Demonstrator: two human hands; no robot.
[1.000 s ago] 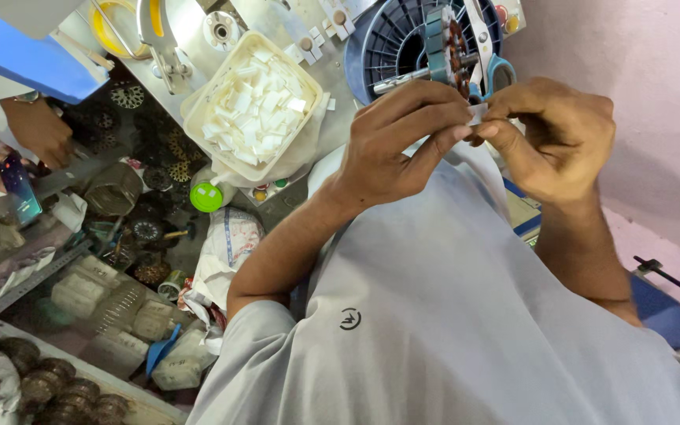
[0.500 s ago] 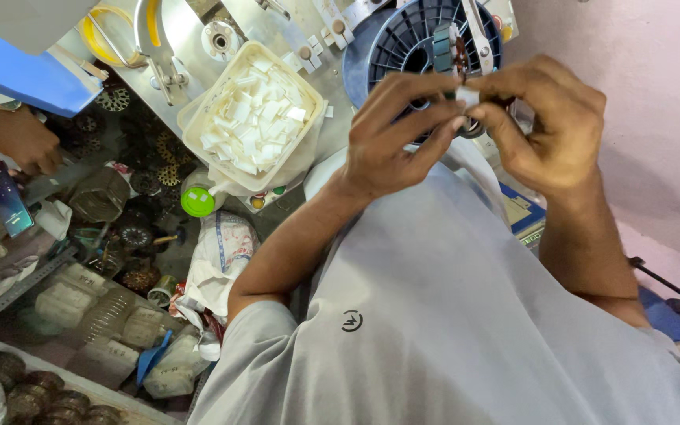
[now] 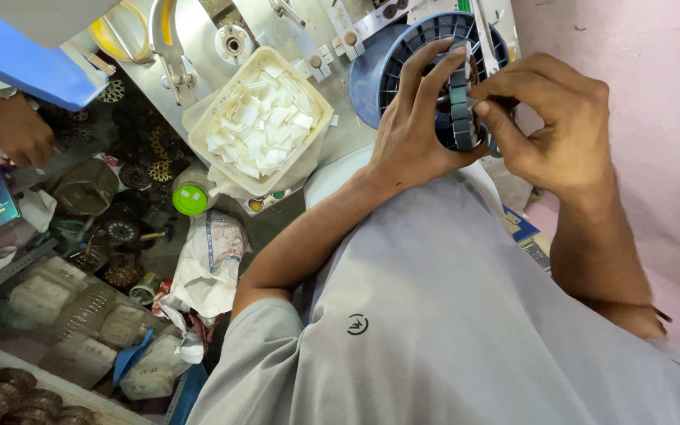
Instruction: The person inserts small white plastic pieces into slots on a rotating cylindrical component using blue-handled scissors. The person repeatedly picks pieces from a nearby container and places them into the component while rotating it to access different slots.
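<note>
The stator core [image 3: 460, 102] you hold is a dark grey ring of stacked slotted steel, raised edge-on in front of the blue ribbed spool [image 3: 403, 55]. Your left hand [image 3: 412, 134] cups it from the left, fingers [image 3: 426, 67] curled over its top edge. Your right hand [image 3: 548, 130] pinches its right side, thumb pressed against the rim. The cream tub of white paper slips [image 3: 265, 118] sits on the table nearby.

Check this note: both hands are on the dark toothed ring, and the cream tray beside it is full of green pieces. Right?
One slip. The cream tray is full of white pieces, not green, as the head view shows. The left hand and right hand are indeed both on the dark toothed ring.
</note>
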